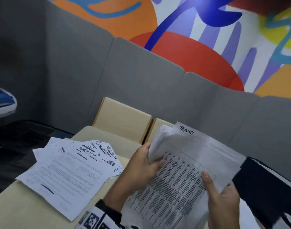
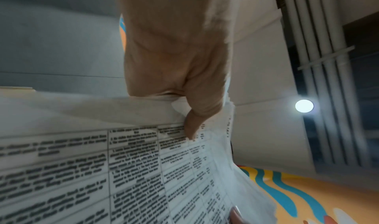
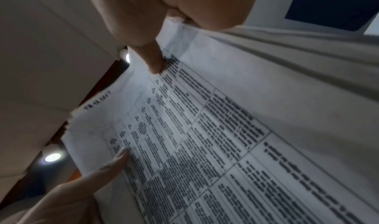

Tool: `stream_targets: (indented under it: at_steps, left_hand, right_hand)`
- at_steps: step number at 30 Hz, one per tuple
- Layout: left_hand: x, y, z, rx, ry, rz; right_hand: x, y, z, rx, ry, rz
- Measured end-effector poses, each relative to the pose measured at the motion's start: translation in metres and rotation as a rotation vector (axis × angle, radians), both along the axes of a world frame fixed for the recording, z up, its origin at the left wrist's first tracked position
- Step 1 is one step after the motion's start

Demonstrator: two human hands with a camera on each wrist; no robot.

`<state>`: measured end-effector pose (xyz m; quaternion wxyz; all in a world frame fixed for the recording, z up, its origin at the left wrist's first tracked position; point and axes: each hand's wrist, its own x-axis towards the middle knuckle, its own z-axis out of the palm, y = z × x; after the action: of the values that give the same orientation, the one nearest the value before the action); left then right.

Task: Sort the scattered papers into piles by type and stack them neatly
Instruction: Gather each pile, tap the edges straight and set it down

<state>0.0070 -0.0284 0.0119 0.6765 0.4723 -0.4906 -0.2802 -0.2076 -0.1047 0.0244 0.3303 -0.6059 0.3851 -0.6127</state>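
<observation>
Fanned loosely at nine o'clock on the table [image 1: 14, 210]: the admin-form pile [image 1: 70, 171], sheets overlapping unevenly, edges not squared. Toward the centre, left hand [image 1: 141, 164] gripping the raised bundle of task-list sheets [image 1: 182, 171] along its left edge, thumb [image 2: 191, 127] pressed on the printed grid, fingers hidden behind. At three o'clock, right hand [image 1: 224, 197] pinching the same bundle's right edge, thumb [image 1: 207, 179] on top, fingers underneath out of sight. Bundle held off the table, tilted, top corners splayed at twelve o'clock. Beyond it, two tan folders [image 1: 125, 119] lying flat. Likely risks: splayed top sheets slipping loose from thumb-only pressure; creasing from the bowed middle; admin forms sliding further when brushed by a forearm.
</observation>
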Motion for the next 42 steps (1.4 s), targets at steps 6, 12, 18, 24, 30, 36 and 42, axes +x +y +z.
stream_targets:
  at_steps: [6, 12, 18, 24, 30, 36, 42]
  left_hand:
    - [-0.006, 0.009, 0.015, -0.135, 0.037, 0.019]
    - [0.028, 0.022, 0.001, 0.093, -0.048, -0.227]
    - [-0.002, 0.002, -0.013, 0.061, -0.008, -0.046]
    - [-0.009, 0.002, 0.008, -0.022, 0.059, 0.064]
    - [0.003, 0.002, -0.009, 0.136, 0.033, -0.076]
    - [-0.01, -0.006, -0.004, 0.098, 0.02, 0.032]
    - [0.0, 0.002, -0.01, 0.039, 0.042, -0.055]
  right_hand:
    - [-0.004, 0.008, 0.017, -0.035, -0.097, 0.053]
    - [-0.016, -0.001, -0.006, 0.022, 0.086, 0.021]
    - [0.004, 0.011, -0.016, -0.073, 0.105, -0.1]
    - [0.002, 0.02, 0.015, -0.16, 0.028, 0.061]
    - [-0.01, 0.014, -0.022, -0.058, -0.004, 0.14]
    - [-0.01, 0.006, -0.017, -0.126, -0.01, 0.096]
    - [-0.015, 0.016, -0.017, -0.16, -0.019, 0.14]
